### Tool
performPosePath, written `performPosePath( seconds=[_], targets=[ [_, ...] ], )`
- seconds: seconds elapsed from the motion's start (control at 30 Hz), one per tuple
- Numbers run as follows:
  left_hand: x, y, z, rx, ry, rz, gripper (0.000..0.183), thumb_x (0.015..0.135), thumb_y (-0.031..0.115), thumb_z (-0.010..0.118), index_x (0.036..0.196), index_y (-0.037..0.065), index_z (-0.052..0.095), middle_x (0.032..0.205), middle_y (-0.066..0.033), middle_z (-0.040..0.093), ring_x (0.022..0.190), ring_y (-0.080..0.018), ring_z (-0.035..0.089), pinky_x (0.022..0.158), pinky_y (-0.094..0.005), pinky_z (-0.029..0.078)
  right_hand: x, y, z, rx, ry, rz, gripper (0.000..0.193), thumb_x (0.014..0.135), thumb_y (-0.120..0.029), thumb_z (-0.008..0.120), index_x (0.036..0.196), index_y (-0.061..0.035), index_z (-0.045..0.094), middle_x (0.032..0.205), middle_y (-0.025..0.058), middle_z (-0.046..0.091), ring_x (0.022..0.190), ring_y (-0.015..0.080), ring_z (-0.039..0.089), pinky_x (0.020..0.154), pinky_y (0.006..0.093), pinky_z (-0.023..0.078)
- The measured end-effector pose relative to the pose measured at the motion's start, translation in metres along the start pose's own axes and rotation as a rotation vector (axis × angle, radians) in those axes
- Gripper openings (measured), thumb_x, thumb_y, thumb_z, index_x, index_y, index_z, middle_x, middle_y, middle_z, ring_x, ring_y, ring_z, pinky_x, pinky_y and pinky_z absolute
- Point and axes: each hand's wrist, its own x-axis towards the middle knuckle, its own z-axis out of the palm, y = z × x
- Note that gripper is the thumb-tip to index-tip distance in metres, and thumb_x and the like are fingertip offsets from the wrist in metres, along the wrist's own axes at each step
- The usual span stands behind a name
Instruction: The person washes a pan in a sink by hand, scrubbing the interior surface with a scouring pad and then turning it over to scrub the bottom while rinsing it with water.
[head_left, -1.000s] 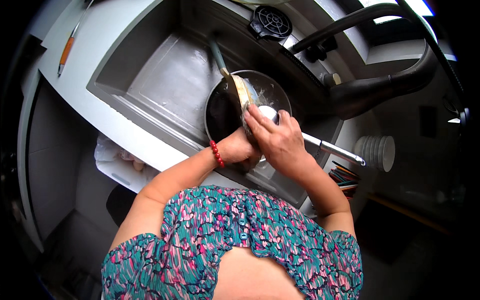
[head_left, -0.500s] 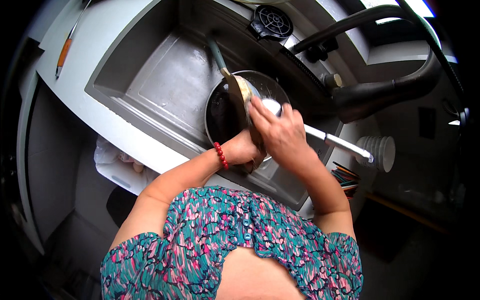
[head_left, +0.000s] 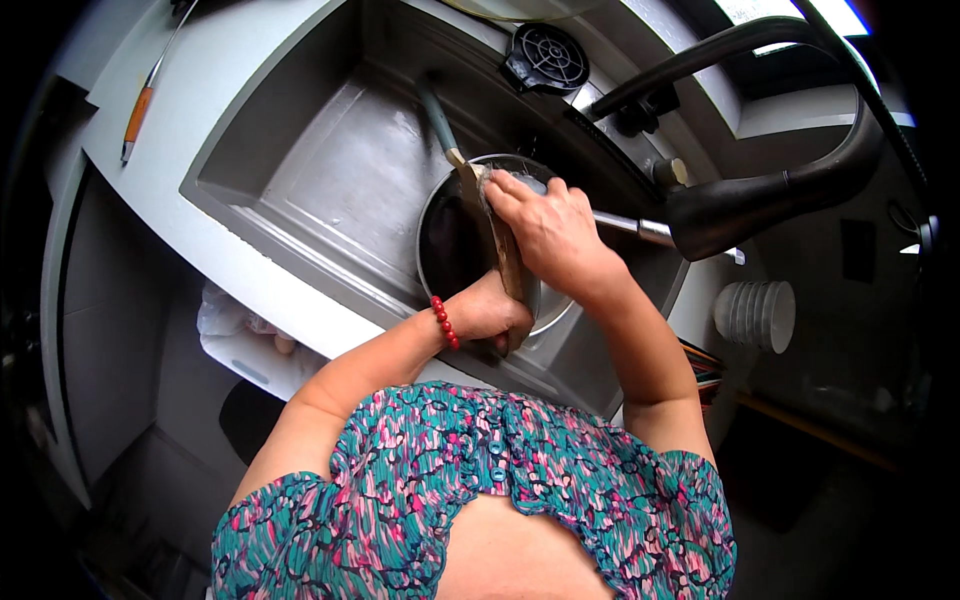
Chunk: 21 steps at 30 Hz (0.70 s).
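My left hand [head_left: 497, 308] is closed round the near end of a flat brown utensil [head_left: 508, 262] with a grey-green handle [head_left: 436, 118]. The utensil stands nearly edge-on over a round metal pan [head_left: 424, 235] in the sink, its handle pointing to the far left. My right hand [head_left: 556, 232] presses bent fingers on the utensil's far part, near the handle. A greyish tuft shows under the fingertips; its kind cannot be made out. From behind my right hand, a silver handle [head_left: 615, 222] runs right, passing beneath the tap head.
A black tap [head_left: 740, 210] arches over the right of the grey sink [head_left: 320, 150]. A black drain strainer [head_left: 550, 57] sits at the back edge. An orange-handled tool [head_left: 138, 115] lies on the left white counter; stacked white bowls [head_left: 755, 315] stand right.
The silver handle has swung away from me, under the tap head. My right hand has shifted slightly along the utensil toward its handle. My left hand keeps its hold.
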Motion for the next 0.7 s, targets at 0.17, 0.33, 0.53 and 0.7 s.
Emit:
performPosePath(
  seconds=[0.17, 0.33, 0.53, 0.7],
  targets=[
    [-0.006, -0.001, -0.008, 0.014, -0.062, 0.014, 0.032, 0.065, -0.005, 0.06, 0.097, -0.002, 0.056, 0.057, -0.0066, 0.055, 0.046, -0.0153, 0.054, 0.038, -0.0277, 0.039, -0.026, -0.011, -0.005, -0.062, 0.002, -0.134, 0.053, 0.074, -0.009, 0.06, 0.126, -0.0065, 0.055, 0.137, 0.0037, 0.05, 0.079, 0.0311, 0.056, 0.065, 0.0397, 0.043],
    [-0.006, 0.0, -0.008, 0.006, -0.036, 0.015, 0.012, 0.062, -0.003, 0.06, 0.073, -0.003, 0.055, 0.055, -0.0092, 0.055, 0.044, -0.0176, 0.056, 0.039, -0.0292, 0.042, -0.02, -0.013, -0.01, -0.074, 0.005, -0.097, 0.051, 0.074, -0.01, 0.061, 0.125, -0.0068, 0.056, 0.133, 0.0039, 0.052, 0.081, 0.0316, 0.056, 0.066, 0.0401, 0.043],
    [-0.005, -0.003, -0.007, -0.025, -0.058, 0.032, 0.01, 0.061, -0.004, 0.061, 0.069, -0.003, 0.054, 0.055, -0.0093, 0.056, 0.042, -0.0185, 0.055, 0.038, -0.0289, 0.043, -0.007, -0.007, -0.009, -0.012, -0.061, -0.049, 0.045, 0.078, -0.009, 0.059, 0.123, -0.0093, 0.056, 0.131, 0.002, 0.051, 0.084, 0.0329, 0.057, 0.065, 0.0411, 0.044],
    [-0.009, 0.0, -0.011, 0.02, -0.027, 0.017, 0.022, 0.061, -0.007, 0.06, 0.082, -0.002, 0.057, 0.061, -0.0074, 0.058, 0.048, -0.0153, 0.056, 0.042, -0.0283, 0.043, -0.025, -0.017, -0.014, -0.043, -0.077, -0.118, 0.053, 0.076, -0.009, 0.059, 0.129, -0.0081, 0.055, 0.142, 0.0017, 0.047, 0.083, 0.031, 0.055, 0.065, 0.0384, 0.043]
  ],
)
